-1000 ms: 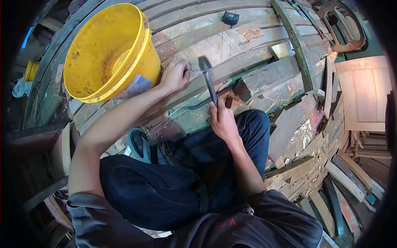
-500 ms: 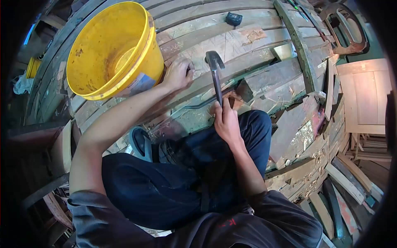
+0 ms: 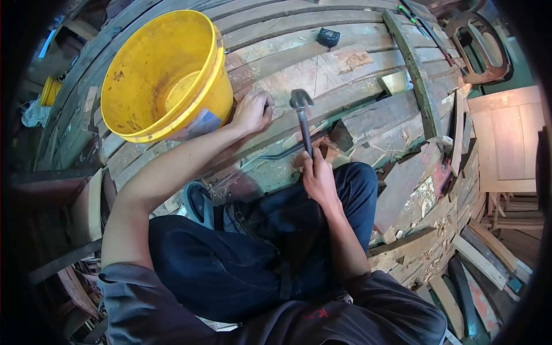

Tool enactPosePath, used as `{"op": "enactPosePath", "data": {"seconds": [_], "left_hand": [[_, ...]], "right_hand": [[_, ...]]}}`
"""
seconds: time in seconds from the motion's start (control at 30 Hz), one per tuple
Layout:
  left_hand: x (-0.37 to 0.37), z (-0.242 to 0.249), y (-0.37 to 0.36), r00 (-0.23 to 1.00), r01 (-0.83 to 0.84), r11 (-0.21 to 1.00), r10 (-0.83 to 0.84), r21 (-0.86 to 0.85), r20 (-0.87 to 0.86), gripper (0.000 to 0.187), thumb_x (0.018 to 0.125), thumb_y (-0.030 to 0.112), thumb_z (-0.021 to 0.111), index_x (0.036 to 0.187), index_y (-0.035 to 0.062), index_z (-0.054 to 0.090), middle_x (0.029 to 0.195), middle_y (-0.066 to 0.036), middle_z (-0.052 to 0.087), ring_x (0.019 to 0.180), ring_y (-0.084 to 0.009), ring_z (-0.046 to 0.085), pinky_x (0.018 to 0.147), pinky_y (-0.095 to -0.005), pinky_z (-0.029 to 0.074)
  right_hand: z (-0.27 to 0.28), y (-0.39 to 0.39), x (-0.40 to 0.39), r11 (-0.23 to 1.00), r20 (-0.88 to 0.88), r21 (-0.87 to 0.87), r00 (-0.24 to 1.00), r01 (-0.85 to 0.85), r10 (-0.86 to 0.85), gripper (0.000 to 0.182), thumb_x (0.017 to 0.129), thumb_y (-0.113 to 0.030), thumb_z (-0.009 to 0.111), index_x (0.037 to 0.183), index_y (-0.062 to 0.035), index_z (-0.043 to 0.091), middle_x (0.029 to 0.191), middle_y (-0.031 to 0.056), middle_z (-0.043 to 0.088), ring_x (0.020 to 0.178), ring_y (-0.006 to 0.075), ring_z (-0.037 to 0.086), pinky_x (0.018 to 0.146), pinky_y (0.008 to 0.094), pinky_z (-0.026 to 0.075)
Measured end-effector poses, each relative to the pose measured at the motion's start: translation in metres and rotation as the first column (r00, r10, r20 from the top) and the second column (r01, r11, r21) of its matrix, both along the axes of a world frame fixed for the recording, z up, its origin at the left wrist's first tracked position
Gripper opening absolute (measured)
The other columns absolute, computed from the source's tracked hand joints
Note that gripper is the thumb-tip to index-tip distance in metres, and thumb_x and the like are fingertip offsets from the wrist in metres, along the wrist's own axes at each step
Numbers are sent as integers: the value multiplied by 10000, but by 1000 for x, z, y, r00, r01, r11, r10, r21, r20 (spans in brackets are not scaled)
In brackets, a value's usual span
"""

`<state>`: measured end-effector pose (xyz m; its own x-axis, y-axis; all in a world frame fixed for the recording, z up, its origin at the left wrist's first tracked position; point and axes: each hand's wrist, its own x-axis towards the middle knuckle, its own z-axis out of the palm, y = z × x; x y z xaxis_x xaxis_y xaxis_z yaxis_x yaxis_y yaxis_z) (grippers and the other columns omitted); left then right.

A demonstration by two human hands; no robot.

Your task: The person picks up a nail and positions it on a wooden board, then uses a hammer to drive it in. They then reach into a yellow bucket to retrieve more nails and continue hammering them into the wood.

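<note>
My right hand (image 3: 320, 179) is wrapped around the handle of a claw hammer (image 3: 305, 123), whose slightly blurred head is raised over the wooden boards. To its left, my left hand (image 3: 253, 112) rests on the boards with its fingers curled together. Whatever those fingers may be pinching is too small or hidden to make out. A large yellow bucket (image 3: 210, 95), stained inside, stands tilted in view just left of that hand. Under the hammer lie a dark bent metal bar (image 3: 276, 156) and a dark block (image 3: 341, 137).
A small black object (image 3: 328, 38) sits on the boards farther off. A long wooden strip (image 3: 415, 77) lies across them at right. Beyond are a green-handled tool (image 3: 406, 12), a rusty oval frame (image 3: 480, 49) and a wooden panel (image 3: 508, 138). Offcuts (image 3: 480, 259) are piled lower right.
The hammer head has dropped slightly toward the boards and turned. My left hand keeps its place beside the bucket. The whole view has shifted a little.
</note>
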<state>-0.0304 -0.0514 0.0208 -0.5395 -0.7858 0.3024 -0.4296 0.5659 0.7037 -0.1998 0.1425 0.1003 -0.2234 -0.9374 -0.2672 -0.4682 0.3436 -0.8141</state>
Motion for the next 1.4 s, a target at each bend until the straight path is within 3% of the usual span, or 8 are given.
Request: {"op": "enactPosePath", "data": {"seconds": [0.23,0.67,0.8,0.93,1.17,1.23,1.33,1.4], "left_hand": [[0,3,1,1000,-4,999,4,-34,1,70,776,61,636,812,32,583,835,-170,612,838,-380,608,782,-473,489],[0,-6,0,1000,-17,999,17,-52,4,70,781,66,637,819,31,589,843,-177,604,840,-393,600,777,-487,479],[-1,0,-1,1000,-8,998,9,-56,13,84,782,76,647,823,33,588,847,-178,605,831,-392,596,780,-488,480],[1,0,0,1000,-2,999,3,-42,25,74,780,63,639,819,33,584,834,-173,605,840,-381,601,795,-471,480],[1,5,-1,999,4,1000,-4,-14,42,81,803,58,648,848,28,587,832,-146,620,878,-359,615,829,-450,481],[2,6,5,997,0,999,3,-45,74,48,834,53,617,863,23,593,846,-155,627,880,-357,621,823,-445,490],[1,10,2,997,-8,1000,10,-27,79,137,885,143,626,902,7,620,891,-183,633,901,-351,627,809,-442,500],[-4,17,7,998,-57,970,54,237,21,188,912,188,630,939,2,630,921,-177,648,883,-316,646,795,-412,511]], "right_hand": [[-6,-1,3,996,-93,-65,994,-61,55,217,1027,-187,483,949,15,470,600,287,526,613,489,589,520,518,413],[20,2,10,994,24,-110,1000,7,-5,244,1023,-226,485,982,15,492,654,322,550,711,513,606,582,543,439],[5,-4,4,999,-97,25,994,-43,45,246,1025,-224,486,977,18,489,636,311,541,685,515,593,565,533,430],[19,1,7,999,49,-53,999,10,-7,241,1017,-211,485,976,26,492,660,329,544,721,541,573,590,565,425],[-4,0,-6,999,36,-36,999,1,0,260,1018,-217,497,946,33,504,656,322,535,669,521,584,569,544,424],[0,1,-9,997,231,11,970,71,-71,254,1044,-225,471,939,2,517,548,120,511,412,235,547,399,384,404],[-1,-1,-24,992,542,64,831,110,-127,243,1065,-250,419,954,-43,481,544,19,443,366,135,460,317,293,368],[-11,-1,-32,991,636,42,761,127,-125,241,1071,-263,400,955,-59,456,544,15,418,355,129,429,300,282,367]]}}
